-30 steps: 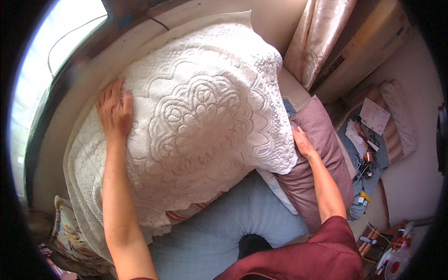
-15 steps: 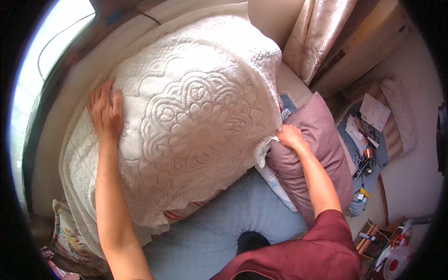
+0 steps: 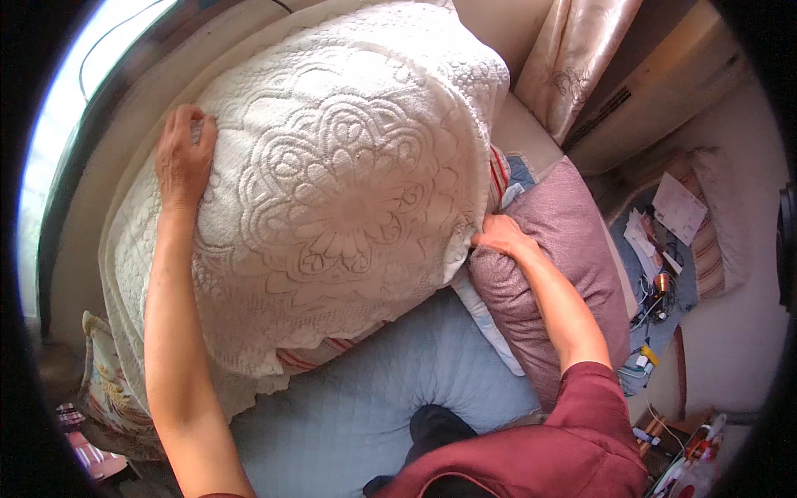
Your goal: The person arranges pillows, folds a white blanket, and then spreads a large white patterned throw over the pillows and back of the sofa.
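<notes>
A white embossed bedspread point(image 3: 349, 191) with a large flower pattern lies over a broad, raised bulk. My left hand point(image 3: 184, 158) rests on its far left part, thumb and fingers apart. At its right edge my right hand point(image 3: 501, 236) is closed on the bedspread's border, with the fingertips partly hidden. Red-striped fabric point(image 3: 320, 353) shows beneath the near edge of the bedspread. Right beside my right forearm leans a mauve pillow point(image 3: 564, 274).
A blue quilted bed surface point(image 3: 374, 390) spreads in front of me. A patterned cushion point(image 3: 112, 382) sits at the left. Papers point(image 3: 679, 207) and cables point(image 3: 656, 307) lie at the right. A shiny curtain point(image 3: 577, 66) hangs at the back, and a bright window point(image 3: 50, 191) lies left.
My left hand has moved away from me, and the bedspread's flower pattern has shifted the same way. My right hand has drawn slightly left, and more striped fabric shows beside it.
</notes>
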The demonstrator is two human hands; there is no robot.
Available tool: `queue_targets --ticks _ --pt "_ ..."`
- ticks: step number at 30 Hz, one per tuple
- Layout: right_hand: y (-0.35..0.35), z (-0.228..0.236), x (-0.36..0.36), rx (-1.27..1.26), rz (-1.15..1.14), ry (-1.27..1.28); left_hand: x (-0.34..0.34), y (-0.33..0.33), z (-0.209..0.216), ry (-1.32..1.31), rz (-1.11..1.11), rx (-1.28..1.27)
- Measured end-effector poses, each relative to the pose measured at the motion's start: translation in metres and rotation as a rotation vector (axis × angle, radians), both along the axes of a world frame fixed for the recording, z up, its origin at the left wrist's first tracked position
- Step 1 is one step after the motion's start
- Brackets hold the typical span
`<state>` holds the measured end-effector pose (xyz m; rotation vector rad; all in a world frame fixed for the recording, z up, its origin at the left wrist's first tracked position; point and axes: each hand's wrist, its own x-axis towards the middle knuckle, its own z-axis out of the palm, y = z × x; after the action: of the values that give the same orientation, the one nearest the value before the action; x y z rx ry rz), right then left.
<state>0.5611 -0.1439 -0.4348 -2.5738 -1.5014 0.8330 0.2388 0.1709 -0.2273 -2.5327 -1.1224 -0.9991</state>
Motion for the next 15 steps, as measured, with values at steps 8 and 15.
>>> queue_targets --ticks 8,15 --pt "-0.008 -0.046 -0.004 -0.4 0.475 -0.256 0.051 -0.089 -0.043 0.386 -0.332 0.192" --pt "-0.024 -0.084 -0.029 -0.224 0.626 -0.708 0.058 -0.095 -0.044 0.334 -0.345 0.198"
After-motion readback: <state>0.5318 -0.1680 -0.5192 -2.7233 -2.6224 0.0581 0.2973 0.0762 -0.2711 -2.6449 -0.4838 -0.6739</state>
